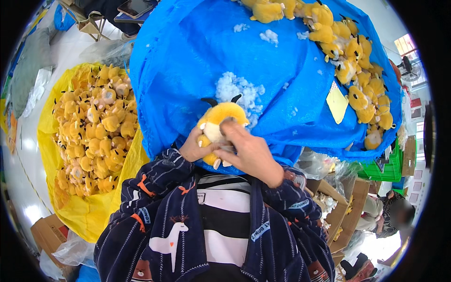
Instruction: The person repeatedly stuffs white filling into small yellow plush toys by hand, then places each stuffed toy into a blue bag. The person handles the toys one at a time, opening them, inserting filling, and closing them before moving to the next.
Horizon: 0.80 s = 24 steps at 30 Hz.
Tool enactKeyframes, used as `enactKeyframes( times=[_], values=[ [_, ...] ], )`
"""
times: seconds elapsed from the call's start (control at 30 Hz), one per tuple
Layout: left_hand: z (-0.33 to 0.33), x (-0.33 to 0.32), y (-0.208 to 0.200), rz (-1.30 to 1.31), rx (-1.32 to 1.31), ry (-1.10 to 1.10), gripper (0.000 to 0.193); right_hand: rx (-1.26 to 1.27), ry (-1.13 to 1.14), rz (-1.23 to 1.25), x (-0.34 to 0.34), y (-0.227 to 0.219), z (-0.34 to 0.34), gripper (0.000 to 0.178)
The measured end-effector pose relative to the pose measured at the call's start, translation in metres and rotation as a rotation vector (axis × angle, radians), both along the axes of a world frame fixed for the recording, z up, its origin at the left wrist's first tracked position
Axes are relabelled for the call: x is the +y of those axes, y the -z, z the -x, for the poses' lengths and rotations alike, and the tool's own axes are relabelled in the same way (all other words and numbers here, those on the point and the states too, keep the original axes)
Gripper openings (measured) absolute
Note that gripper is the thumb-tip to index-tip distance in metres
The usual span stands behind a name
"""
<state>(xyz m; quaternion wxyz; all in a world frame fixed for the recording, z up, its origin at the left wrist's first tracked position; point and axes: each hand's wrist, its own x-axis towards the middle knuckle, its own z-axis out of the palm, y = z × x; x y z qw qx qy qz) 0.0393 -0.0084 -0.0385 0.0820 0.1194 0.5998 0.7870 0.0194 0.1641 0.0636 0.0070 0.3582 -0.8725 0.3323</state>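
A yellow plush toy [221, 115] with two black horns and a pale front lies before me on a blue sheet [188, 70]. My left hand [193, 146] is closed round the toy's left side, near its lower body. My right hand [251, 152] grips the toy's front from the right, its fingers bent against the face and the thumb lower on the belly. The fingertips are partly hidden, so whether they also pinch something small cannot be seen. White fluffy stuffing [237, 91] lies loose just beyond the toy.
Several similar plush toys [359, 98] line the blue sheet's far right edge beside a pale yellow card [337, 104]. To the left, a yellow sack [49, 141] holds a heap of toys. Cardboard boxes [345, 211] and a green crate [387, 167] stand at the right, near another person [383, 211].
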Motion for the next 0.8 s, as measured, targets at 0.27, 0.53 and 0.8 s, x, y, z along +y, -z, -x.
enactKeyframes(
  times=[0.27,0.53,0.8],
  values=[
    [0.0,0.006,-0.007,-0.178,-0.093,0.063,0.078,-0.559,-0.155,-0.08,-0.003,0.02,0.033,0.038],
    [-0.004,0.002,-0.043,-0.142,0.021,-0.064,0.053,-0.573,0.324,0.473,0.021,-0.001,0.012,0.029],
    [-0.002,-0.012,-0.059,-0.249,-0.169,-0.288,0.036,-0.402,0.327,0.53,0.002,0.011,0.003,0.02]
  ],
)
